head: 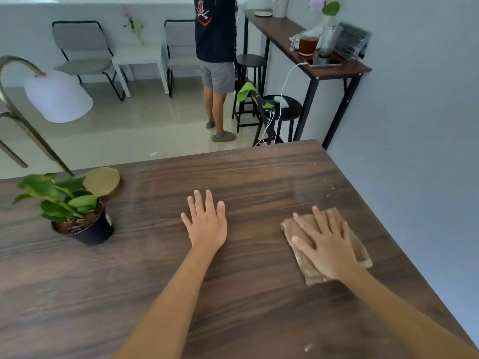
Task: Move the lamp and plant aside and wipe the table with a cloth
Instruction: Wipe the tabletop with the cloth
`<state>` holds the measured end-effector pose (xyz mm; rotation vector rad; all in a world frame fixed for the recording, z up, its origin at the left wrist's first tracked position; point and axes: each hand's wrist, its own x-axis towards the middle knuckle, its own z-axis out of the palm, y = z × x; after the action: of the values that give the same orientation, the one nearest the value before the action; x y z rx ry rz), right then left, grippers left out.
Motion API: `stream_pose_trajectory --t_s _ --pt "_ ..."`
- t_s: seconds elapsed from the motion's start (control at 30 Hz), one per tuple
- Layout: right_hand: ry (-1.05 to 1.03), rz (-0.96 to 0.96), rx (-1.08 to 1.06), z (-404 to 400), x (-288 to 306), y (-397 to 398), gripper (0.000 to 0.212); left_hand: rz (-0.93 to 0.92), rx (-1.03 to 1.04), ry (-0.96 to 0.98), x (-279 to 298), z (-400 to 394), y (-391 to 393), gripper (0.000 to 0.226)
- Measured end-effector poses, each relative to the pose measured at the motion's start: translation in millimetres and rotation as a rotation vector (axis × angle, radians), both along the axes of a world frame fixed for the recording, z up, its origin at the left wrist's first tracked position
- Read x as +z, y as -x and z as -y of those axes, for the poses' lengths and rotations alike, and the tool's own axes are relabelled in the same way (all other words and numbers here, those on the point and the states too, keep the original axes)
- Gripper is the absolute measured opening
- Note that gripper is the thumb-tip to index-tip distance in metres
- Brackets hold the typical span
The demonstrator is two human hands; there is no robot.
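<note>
A dark wooden table point(246, 294) fills the lower view. My right hand point(325, 244) lies flat, fingers spread, on a folded brown cloth point(363, 251) near the table's right edge. My left hand point(207, 224) rests palm down on the bare wood at the centre, holding nothing. At the far left a green plant in a black pot point(77, 216) stands upright. Just behind it is the lamp's round gold base point(103, 180), with its curved brass stem and white shade point(55, 97) leaning out past the table's far edge.
Small crumbs point(329, 187) dot the far right of the table, and a pale speck point(308, 347) lies near the front. A grey wall runs along the right. Beyond the table a person point(216, 63) stands by black stools point(283, 110) and a narrow high table point(305, 45).
</note>
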<state>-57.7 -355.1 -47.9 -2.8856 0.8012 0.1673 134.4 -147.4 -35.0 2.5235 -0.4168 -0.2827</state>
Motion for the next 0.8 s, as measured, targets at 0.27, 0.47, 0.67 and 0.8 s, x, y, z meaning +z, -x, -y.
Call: stream_pose_trajectory --t_s 0.27,0.47,0.67,0.8 --pt "-0.084 0.019 -0.055 22.9 -3.7 -234.8 0.064 0.186 0.043 -0.341 -26.3 20.0 5.2 0.067" --pt "-0.124 0.03 0.355 7.0 -3.0 -297.0 0.067 0.208 0.06 -0.376 -29.4 20.4 0.2 0.068" --pt "-0.104 0.068 -0.112 160.4 0.3 -274.4 0.077 0.207 0.067 -0.381 -28.4 22.9 0.9 0.067" --pt "-0.127 0.029 -0.107 181.5 -0.1 -226.4 0.079 0.204 0.066 -0.382 -28.3 21.3 1.4 0.067"
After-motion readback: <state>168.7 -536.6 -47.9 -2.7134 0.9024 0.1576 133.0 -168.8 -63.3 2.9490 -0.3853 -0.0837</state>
